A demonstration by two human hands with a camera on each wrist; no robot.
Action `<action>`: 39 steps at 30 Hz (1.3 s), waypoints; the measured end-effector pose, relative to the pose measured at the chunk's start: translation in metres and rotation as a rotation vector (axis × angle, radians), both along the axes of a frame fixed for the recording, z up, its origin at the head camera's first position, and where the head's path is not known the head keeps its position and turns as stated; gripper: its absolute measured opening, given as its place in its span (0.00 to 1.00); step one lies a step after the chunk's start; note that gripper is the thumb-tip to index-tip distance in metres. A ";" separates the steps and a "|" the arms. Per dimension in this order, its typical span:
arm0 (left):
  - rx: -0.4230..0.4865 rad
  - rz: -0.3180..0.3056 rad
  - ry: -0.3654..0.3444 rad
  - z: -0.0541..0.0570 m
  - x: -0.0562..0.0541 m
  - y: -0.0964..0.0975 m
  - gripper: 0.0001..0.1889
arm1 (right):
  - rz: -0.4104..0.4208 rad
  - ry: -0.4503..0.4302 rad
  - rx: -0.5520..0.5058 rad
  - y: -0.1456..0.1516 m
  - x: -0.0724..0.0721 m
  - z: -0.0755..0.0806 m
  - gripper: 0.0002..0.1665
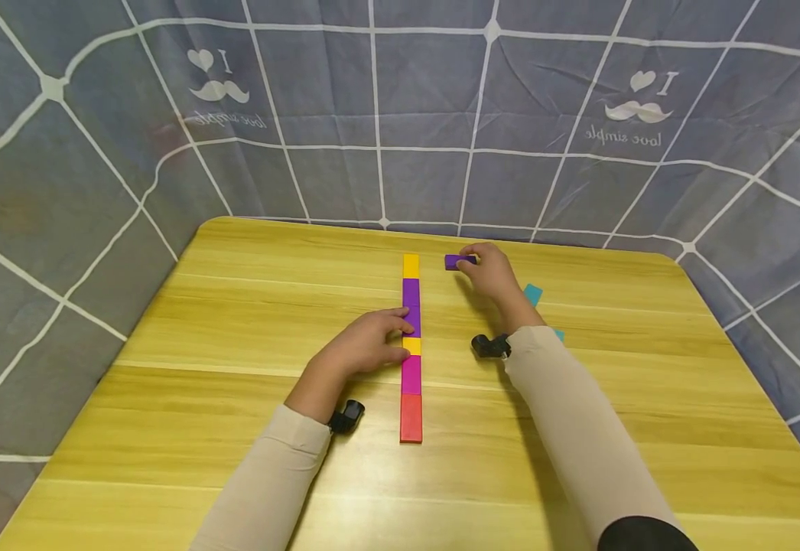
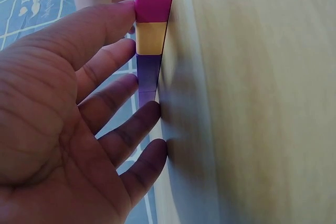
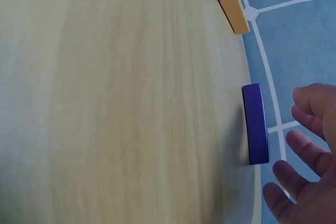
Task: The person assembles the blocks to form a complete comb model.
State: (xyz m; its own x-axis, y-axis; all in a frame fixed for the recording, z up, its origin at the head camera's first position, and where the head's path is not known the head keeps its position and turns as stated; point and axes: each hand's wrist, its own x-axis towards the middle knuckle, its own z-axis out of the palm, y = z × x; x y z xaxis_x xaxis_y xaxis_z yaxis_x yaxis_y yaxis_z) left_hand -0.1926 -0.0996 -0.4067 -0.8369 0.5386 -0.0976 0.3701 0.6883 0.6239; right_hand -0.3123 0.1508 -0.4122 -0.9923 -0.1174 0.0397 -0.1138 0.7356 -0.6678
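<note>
A straight row of flat coloured blocks runs away from me: a red block (image 1: 411,418) nearest, then a magenta block (image 1: 411,375), a yellow block (image 1: 412,347), purple blocks (image 1: 411,292) and another yellow block (image 1: 410,265) at the far end. My left hand (image 1: 362,344) rests its fingertips along the row's left side, fingers spread, thumb by the magenta and yellow blocks in the left wrist view. Right of the far end lies a loose purple block (image 3: 255,124). My right hand (image 1: 492,272) is beside it, fingers loosely bent, with a gap between them and the block in the right wrist view.
Two teal blocks, one of them a teal block (image 1: 533,295) partly behind my right forearm, lie on the right of the wooden table (image 1: 235,306). A grey checked cloth (image 1: 427,92) hangs along the table's back and sides.
</note>
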 end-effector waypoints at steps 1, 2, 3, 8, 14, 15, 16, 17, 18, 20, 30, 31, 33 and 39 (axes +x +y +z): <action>-0.001 0.000 0.000 0.000 0.000 0.000 0.22 | -0.011 -0.006 -0.011 -0.001 -0.001 -0.001 0.18; -0.001 0.003 -0.003 0.000 0.000 0.000 0.22 | -0.020 -0.011 -0.022 -0.001 -0.002 -0.002 0.18; -0.002 0.006 -0.006 0.000 0.000 0.000 0.22 | -0.028 -0.017 -0.032 -0.001 -0.003 -0.003 0.19; -0.004 0.003 0.001 0.000 0.000 0.001 0.21 | -0.044 -0.024 -0.060 -0.002 -0.007 -0.009 0.19; -0.003 -0.006 0.017 0.001 0.001 0.001 0.21 | -0.029 -0.007 -0.095 -0.003 -0.009 -0.018 0.19; -0.002 -0.007 0.020 0.001 0.001 0.001 0.20 | -0.026 0.001 -0.103 -0.003 -0.009 -0.019 0.19; 0.000 -0.008 0.023 0.001 0.001 0.001 0.20 | -0.022 0.009 -0.113 -0.003 -0.010 -0.020 0.19; -0.001 -0.006 0.020 0.001 0.001 0.001 0.20 | -0.020 0.014 -0.121 -0.004 -0.010 -0.021 0.19; -0.001 -0.004 0.020 0.001 0.001 0.001 0.20 | -0.018 0.021 -0.123 -0.004 -0.010 -0.022 0.18; 0.000 -0.002 0.018 0.001 0.001 0.001 0.20 | -0.021 0.033 -0.121 -0.005 -0.011 -0.024 0.18; 0.004 0.000 0.014 0.000 0.000 0.001 0.21 | -0.075 0.109 -0.071 -0.014 -0.013 -0.029 0.14; 0.006 0.000 0.013 0.001 0.000 0.001 0.21 | -0.076 0.113 -0.069 -0.015 -0.013 -0.029 0.14; 0.005 -0.003 0.015 0.001 0.000 0.001 0.21 | -0.073 0.118 -0.074 -0.017 -0.013 -0.029 0.14; -0.002 -0.008 0.019 0.001 0.000 0.001 0.21 | -0.052 0.121 -0.073 -0.022 -0.012 -0.028 0.13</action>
State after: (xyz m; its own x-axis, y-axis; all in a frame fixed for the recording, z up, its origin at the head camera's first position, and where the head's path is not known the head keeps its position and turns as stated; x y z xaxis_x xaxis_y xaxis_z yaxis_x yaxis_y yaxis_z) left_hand -0.1927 -0.0990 -0.4059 -0.8344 0.5450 -0.0827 0.3873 0.6864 0.6155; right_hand -0.3245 0.1290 -0.4398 -0.9843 -0.0587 0.1663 -0.1602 0.6923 -0.7036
